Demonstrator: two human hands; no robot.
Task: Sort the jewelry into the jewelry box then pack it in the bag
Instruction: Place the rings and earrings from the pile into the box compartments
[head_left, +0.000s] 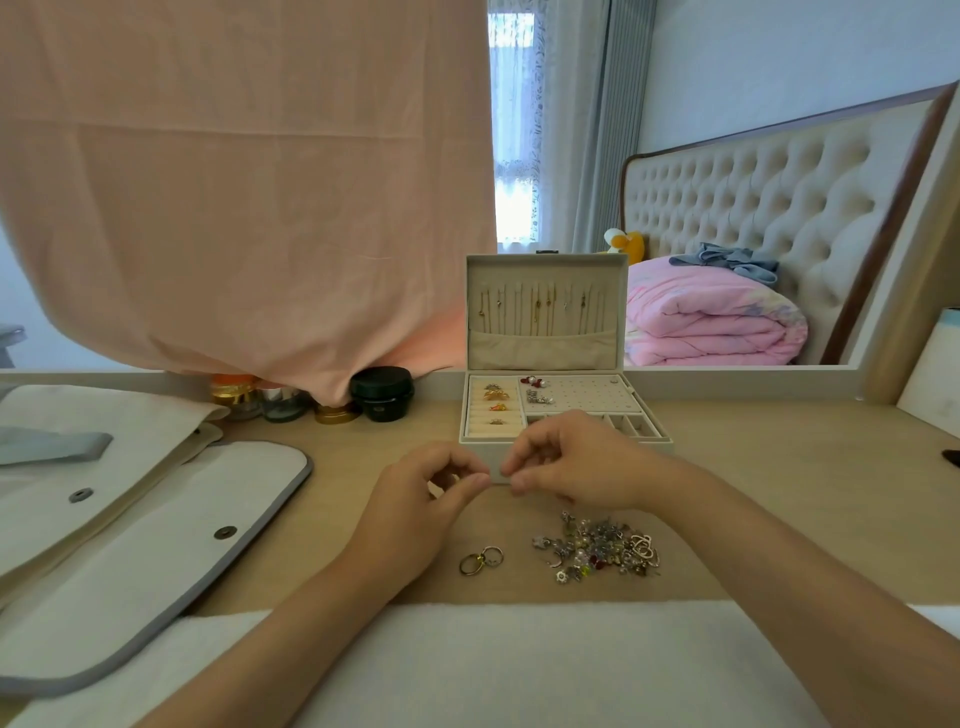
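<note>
Jewelry box (543, 345) is cream, bag (156, 561) white edged grey, rings (482, 558) perhaps gold.

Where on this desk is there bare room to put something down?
Widest: the bare desk right of the jewelry box and jewelry pile. A smaller strip lies between the bag flap, the black jar and the left hand. Crowded before the box: right hand, two rings, that pile.

One jewelry box (545, 349); one bag (156, 551); two loose rings (481, 560); four slotted rings (496, 396)

Open jewelry box (544, 349) stands behind heaped jewelry (602, 545).
</note>
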